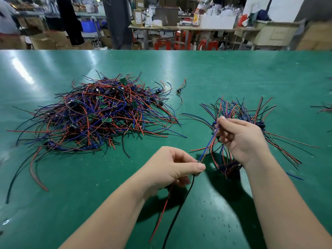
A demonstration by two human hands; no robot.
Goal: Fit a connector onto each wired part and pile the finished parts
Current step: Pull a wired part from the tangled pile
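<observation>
Wired part [209,146], a blue-and-red pair of wires, runs between both hands: the right hand [242,139] pinches its upper end in curled fingers, and the left hand [172,166] pinches a small connector [198,161] at its lower end. This join looks unfinished. A large heap [100,112] lies well left of the fingers and a smaller pile [239,108] just behind the right ones, so much likely remains.

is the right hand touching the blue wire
Touching: the head view shows the right hand pinching the blue wire between thumb and fingertips.
</observation>
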